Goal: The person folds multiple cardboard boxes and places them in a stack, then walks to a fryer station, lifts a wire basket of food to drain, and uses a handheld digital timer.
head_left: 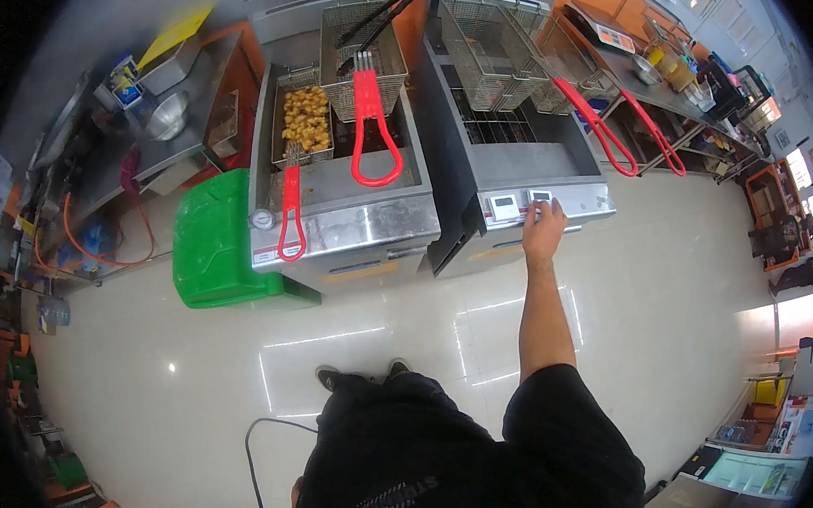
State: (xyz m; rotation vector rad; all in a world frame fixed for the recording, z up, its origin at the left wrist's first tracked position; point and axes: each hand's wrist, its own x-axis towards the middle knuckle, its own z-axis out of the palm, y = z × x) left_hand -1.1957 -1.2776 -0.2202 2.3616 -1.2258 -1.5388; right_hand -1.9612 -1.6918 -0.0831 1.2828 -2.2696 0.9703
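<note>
My right hand (544, 230) reaches out to the front panel of the right deep fryer (533, 164). Its fingers are closed on a small white digital timer (540, 196), partly covering it. Just left of it, a second white digital timer (503, 207) sits on the same panel. My left hand is out of view; only a sliver of skin shows beside my dark shirt at the lower edge. In the left deep fryer (362, 223), a wire basket holds browned fried pieces (307, 119). Beside it rests a raised fryer basket (368, 47) with a red handle (367, 112).
Black tongs (384, 15) lie across the raised basket. Red basket handles (600, 126) jut out over the right fryer's edge. A green bin (210, 237) stands against the left fryer. Steel worktables flank both sides, with a metal bowl (167, 116) on the left one.
</note>
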